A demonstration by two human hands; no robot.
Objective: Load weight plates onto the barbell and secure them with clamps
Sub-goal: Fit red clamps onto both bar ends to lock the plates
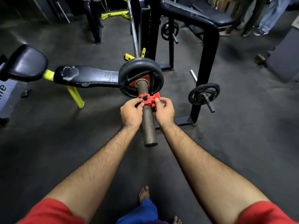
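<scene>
Head view: red plastic barbell clamp (148,100) sits on the rusty steel barbell sleeve (148,120), just short of the black rubber weight plate (140,77). Left hand (131,112) and right hand (164,110) pinch its sides. Light, rigid, probably stiff lever; grip the body, slide flush.

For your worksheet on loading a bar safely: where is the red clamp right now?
In the head view, centre frame: the red clamp sits on the barbell sleeve, short of the black weight plate, held between the left hand and right hand.
</scene>
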